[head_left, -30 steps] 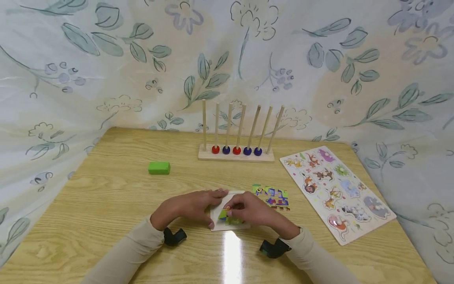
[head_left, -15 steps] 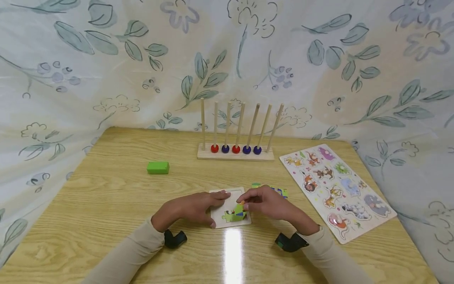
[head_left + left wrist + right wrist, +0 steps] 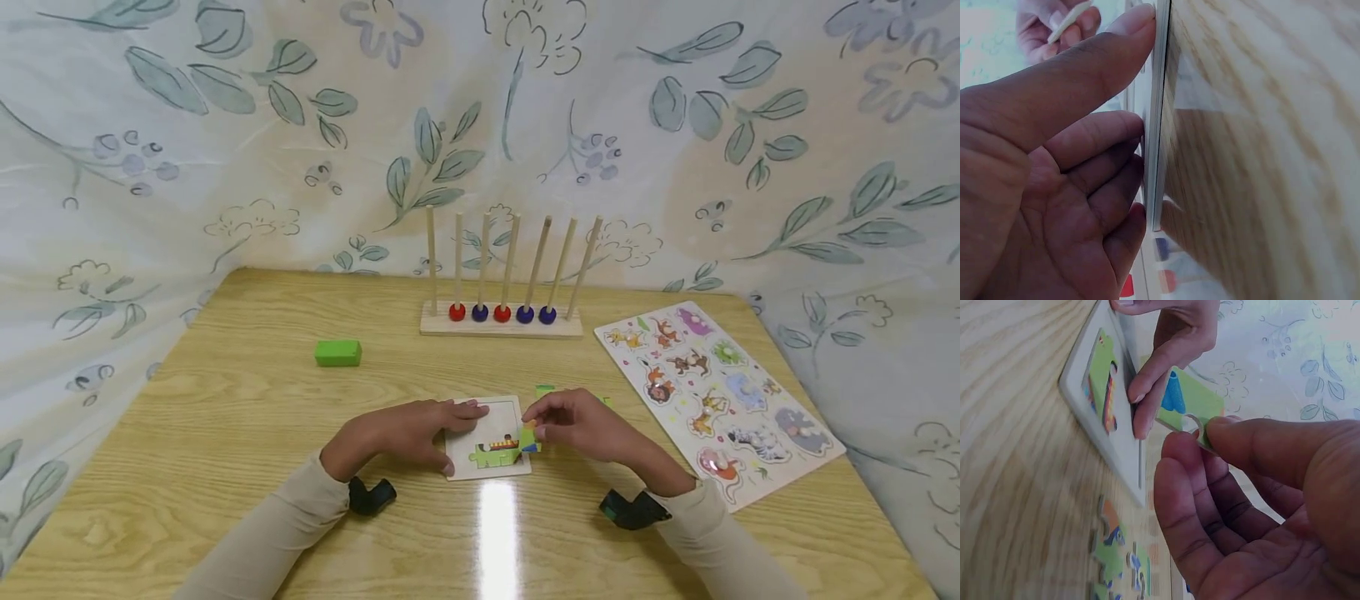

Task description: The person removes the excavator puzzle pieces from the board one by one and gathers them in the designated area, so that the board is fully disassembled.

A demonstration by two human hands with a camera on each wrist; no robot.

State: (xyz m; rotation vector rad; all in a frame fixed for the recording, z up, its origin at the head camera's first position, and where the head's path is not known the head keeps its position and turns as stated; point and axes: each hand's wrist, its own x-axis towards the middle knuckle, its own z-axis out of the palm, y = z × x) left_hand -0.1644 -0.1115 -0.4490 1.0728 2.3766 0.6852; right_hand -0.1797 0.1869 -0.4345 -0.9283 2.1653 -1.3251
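Note:
A square white puzzle tray point(image 3: 501, 414) lies on the table, with green, partly red-and-yellow jigsaw pieces point(image 3: 493, 457) placed along its lower part. My left hand point(image 3: 412, 433) rests on the tray's left side, fingers on its face and thumb at its near edge. Over the tray's right edge, my right hand point(image 3: 588, 429) pinches a green puzzle piece point(image 3: 1208, 398) with a blue shape between thumb and fingers. In the right wrist view this piece is tilted and held off the tray. More puzzle pieces point(image 3: 1110, 550) lie on the table beside the tray, largely hidden by my right hand in the head view.
A wooden rack point(image 3: 501, 328) with upright rods and red and blue beads stands at the back. A green block point(image 3: 338, 353) sits to the left. The animal peg puzzle board point(image 3: 716, 400) lies at the right. Behind the table hangs a floral cloth point(image 3: 480, 125).
My right hand has moved right, from over the tray's middle to its right edge, with the puzzle piece pinched in it. The placed pieces are now uncovered. My left hand stays on the tray.

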